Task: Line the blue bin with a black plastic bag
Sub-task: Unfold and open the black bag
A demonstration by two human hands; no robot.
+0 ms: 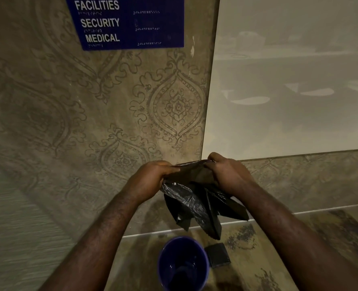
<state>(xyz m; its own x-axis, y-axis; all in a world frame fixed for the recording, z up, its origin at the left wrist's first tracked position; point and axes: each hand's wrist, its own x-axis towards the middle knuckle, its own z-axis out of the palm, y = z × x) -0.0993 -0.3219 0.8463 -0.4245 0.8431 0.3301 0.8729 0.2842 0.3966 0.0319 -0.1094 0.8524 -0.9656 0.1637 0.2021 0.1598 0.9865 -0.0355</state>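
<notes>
Nearest, at the bottom edge of the view, the blue bin stands upright on the floor, its round mouth open to the camera; its inside is dark and looks unlined, with only a few small glints low down, and what those are cannot be told. Just right of the bin, touching or nearly touching its rim, a small flat black object lies on the floor, too dim to identify. Above the bin and apart from it, the black plastic bag hangs in the air between both hands, crumpled and partly folded, its lower corners dangling toward the bin's far right rim without reaching it. The left hand pinches the bag's upper edge on the left, fingers curled around the plastic; the right hand grips the same upper edge on the right, so that the strip of bag between them is drawn fairly taut. Both bare forearms reach in from the near corners. The floor is mottled brown and tan with dark patches, and a pale baseboard runs along its far edge. Behind rises a wall covered in beige paper with an ornate damask pattern. To the right, a glossy pale panel shows faint reflections. High on the patterned wall hangs a blue sign reading FACILITIES, SECURITY, MEDICAL, with braille beneath each word.
</notes>
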